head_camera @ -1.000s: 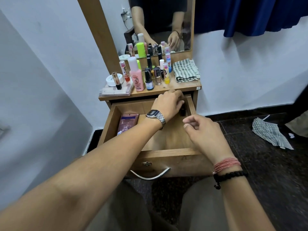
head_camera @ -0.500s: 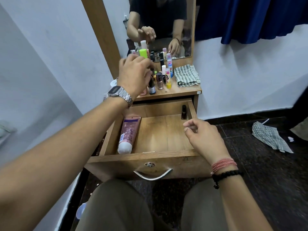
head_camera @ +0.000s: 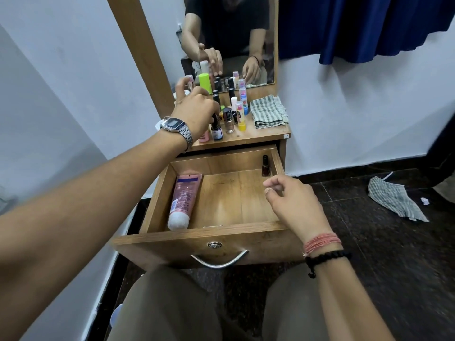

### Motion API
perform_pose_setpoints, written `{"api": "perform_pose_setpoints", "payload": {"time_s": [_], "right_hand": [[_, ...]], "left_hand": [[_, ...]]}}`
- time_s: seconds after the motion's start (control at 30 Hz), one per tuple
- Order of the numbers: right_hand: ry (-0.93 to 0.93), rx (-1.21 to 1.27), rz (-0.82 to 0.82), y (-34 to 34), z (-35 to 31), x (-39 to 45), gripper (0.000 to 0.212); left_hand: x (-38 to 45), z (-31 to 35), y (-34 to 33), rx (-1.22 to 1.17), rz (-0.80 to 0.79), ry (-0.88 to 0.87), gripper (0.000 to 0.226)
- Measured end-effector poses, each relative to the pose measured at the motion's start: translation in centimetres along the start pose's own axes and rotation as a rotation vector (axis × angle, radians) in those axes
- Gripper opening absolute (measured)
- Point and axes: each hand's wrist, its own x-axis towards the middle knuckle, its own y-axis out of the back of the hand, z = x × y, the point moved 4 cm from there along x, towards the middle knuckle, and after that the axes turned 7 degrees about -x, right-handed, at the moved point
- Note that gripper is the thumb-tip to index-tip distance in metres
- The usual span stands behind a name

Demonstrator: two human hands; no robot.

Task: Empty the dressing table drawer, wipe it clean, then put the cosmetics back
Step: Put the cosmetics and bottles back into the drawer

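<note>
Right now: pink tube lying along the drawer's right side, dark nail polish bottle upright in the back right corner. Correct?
Not quite. In the head view the pink tube lies along the drawer's left side, not the right. The dark nail polish bottle does stand upright in the back right corner.

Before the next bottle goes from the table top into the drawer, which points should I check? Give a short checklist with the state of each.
1. Drawer pulled open: ok.
2. Bare drawer floor between pink tube and dark nail polish bottle: ok.
3. Left hand has a firm grip on a bottle: cannot tell, fingers hide it.
4. Right hand free, holding nothing: ok.
5. Neighbouring bottles standing upright beside the left hand: ok.
6. Drawer wiped clean: cannot tell.
</note>
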Motion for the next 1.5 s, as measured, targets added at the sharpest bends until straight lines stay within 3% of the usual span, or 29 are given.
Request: {"api": "perform_pose_setpoints", "payload": {"time_s": [0.43,0.57,0.87,1.5], "right_hand": [[-0.009,-0.028,-0.014,0.0,-0.1,0.0,0.015],[-0.01,-0.042,-0.021,-0.1,-0.1,0.0,0.012],[-0.006,-0.054,-0.014,0.0,-0.1,0.0,0.015],[-0.016,-0.126,-0.034,-0.1,-0.4,-0.3,0.019]], "left_hand": [[-3.1,3.5,1.9,-0.127,0.119,-0.099,0.015],[-5.3,7.1,-0.1,-0.175,-0.044,-0.191,0.018],[-5.1,8.8,-7.9,-0.274,-0.317,-0.016,0.021],[-3.8,9.3,-9.4,-0.311,-0.294,-0.077,0.028]]}}
